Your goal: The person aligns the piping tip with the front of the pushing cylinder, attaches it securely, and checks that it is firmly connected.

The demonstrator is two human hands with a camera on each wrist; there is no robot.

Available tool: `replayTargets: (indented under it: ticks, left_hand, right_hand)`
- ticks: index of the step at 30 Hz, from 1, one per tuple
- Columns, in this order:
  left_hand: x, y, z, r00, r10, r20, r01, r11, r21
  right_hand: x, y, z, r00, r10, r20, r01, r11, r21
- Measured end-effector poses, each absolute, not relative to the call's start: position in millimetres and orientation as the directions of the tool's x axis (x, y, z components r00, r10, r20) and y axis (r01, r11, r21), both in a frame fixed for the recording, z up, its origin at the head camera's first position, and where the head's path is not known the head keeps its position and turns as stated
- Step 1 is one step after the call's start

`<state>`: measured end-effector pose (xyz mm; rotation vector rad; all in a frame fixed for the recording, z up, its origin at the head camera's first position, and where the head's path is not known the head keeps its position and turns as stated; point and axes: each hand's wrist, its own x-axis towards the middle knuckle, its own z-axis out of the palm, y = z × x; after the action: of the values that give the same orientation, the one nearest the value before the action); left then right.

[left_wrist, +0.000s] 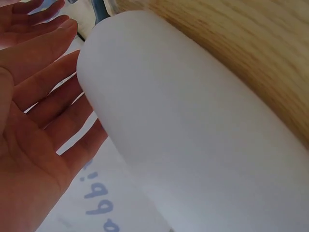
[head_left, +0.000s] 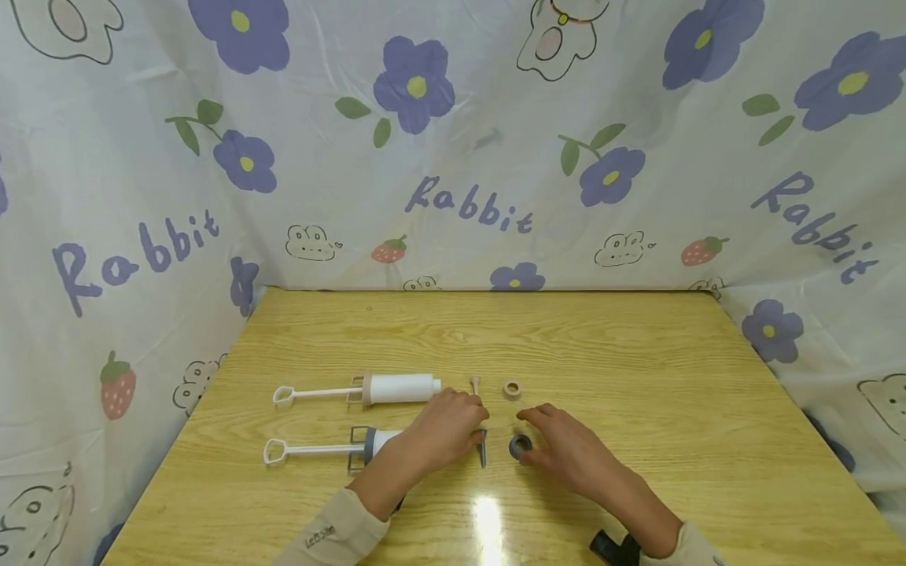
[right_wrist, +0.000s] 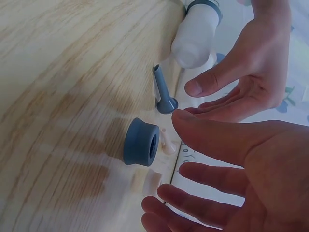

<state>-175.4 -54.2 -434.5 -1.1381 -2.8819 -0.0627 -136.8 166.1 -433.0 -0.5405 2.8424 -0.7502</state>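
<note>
My left hand (head_left: pixel 446 424) hovers between a grey-blue funnel-shaped nozzle (head_left: pixel 484 450) and the front of a white syringe-like tube with a grey-blue collar (head_left: pixel 369 445). Its fingers are relaxed and grip nothing; in the left wrist view the white barrel (left_wrist: pixel 178 106) fills the foreground. To the right, my right hand (head_left: pixel 576 452) is spread loosely beside a grey-blue ring cap (right_wrist: pixel 137 142), thumb close to it, holding nothing. The right wrist view shows the cap and nozzle (right_wrist: pixel 163 87) lying apart on the wood. A beige nozzle (head_left: pixel 475 384) is partly hidden behind my left hand.
A second white tube (head_left: pixel 399 388) with a beige collar and long-handled plunger lies farther back, parallel to the first. A beige ring cap (head_left: pixel 507 394) sits right of the beige nozzle. Printed cloth (head_left: pixel 467 157) hangs along the back and sides of the wooden table (head_left: pixel 637 354).
</note>
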Motion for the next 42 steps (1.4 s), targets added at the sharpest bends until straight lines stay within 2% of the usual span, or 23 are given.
replayTargets:
  ticks: [9,20,34,42]
  left_hand:
    - [-175.2,-52.3,-436.8,-0.721,0.691,0.061,0.692,0.722,0.009]
    - [-174.7,-48.6,-443.5,-0.741,0.667,0.073,0.662,0.745,-0.084]
    - [-172.4,-46.6,-448.1,-0.741,0.668,0.064,0.66,0.743,-0.114]
    - [-172.8,-48.1,-444.3,-0.744,0.664,0.074,0.657,0.747,-0.098]
  right_hand:
    - [-137.6,161.8,-437.9,-0.918,-0.394,-0.039,-0.329,0.813,-0.481]
    - [-139.9,158.4,-445.2,-0.917,-0.399,0.009,-0.37,0.843,-0.391]
    - [-141.4,159.4,-454.9,-0.898,-0.44,0.013,-0.405,0.814,-0.417]
    - [-141.5,160.6,-449.4,-0.91,-0.415,-0.003,-0.372,0.82,-0.435]
